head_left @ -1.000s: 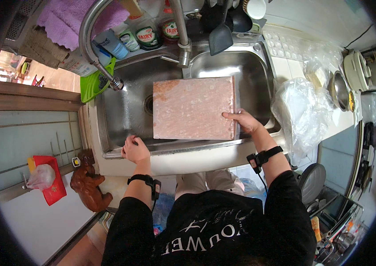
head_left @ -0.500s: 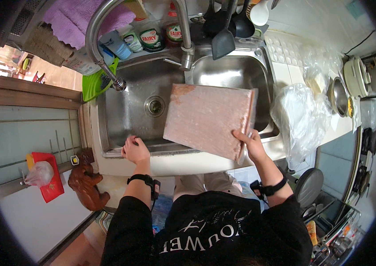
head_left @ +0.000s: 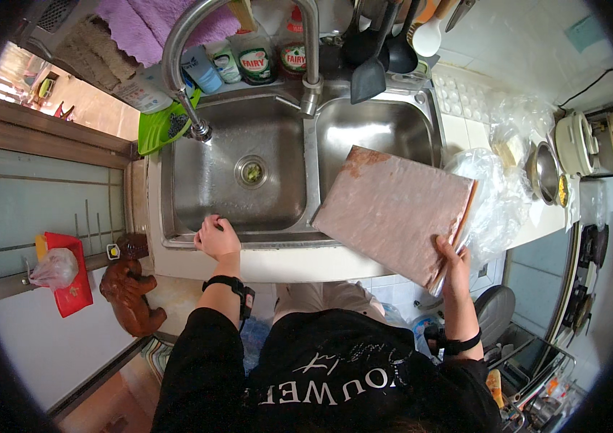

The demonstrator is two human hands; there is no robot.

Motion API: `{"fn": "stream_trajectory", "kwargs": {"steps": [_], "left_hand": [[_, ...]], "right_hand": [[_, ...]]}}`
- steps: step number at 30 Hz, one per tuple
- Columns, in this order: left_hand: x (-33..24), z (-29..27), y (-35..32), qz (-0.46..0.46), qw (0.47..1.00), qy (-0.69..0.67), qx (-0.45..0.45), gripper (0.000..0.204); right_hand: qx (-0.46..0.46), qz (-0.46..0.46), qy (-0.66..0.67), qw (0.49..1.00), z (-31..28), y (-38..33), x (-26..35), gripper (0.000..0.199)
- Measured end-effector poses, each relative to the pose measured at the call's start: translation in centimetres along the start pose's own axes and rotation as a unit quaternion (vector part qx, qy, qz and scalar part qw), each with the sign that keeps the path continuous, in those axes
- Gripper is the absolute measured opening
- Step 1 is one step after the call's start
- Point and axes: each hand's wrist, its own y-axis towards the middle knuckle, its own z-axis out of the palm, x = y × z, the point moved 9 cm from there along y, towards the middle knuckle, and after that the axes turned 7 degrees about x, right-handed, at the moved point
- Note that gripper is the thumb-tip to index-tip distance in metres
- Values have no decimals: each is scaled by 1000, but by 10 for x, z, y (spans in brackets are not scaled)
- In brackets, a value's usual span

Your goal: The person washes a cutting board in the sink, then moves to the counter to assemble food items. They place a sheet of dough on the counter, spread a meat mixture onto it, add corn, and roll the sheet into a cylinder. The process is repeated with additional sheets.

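My right hand grips the near right edge of a flat, rectangular pinkish-brown slab covered in clear plastic. One corner of the slab has a darker, rust-brown patch. It is tilted over the front of the right sink basin and the counter edge, hiding part of both. At the front rim of the left sink basin, my left hand is closed with fingers curled; whatever is in them, if anything, is hidden. Bits of greenish food scrap sit in the drain.
A curved metal faucet rises behind the sink. Soap bottles, a green caddy and black utensils line the back. Crumpled clear plastic bags and a metal bowl lie right. A brown carved figure is left.
The slab has moved right and toward me in my right hand, turning clockwise and uncovering more of the left basin and the divider. My left hand stays near the front rim.
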Motion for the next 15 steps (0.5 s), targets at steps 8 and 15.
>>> {"fn": "stream_trajectory", "kwargs": {"steps": [8,15], "left_hand": [[-5,-5,-2,17,999,9,-38,15],[-3,-5,-2,10,999,-2,-33,14]], "right_hand": [[33,-37,-144,988,32,43,59,20],[80,-79,-169,979,72,54,89,19]]}}
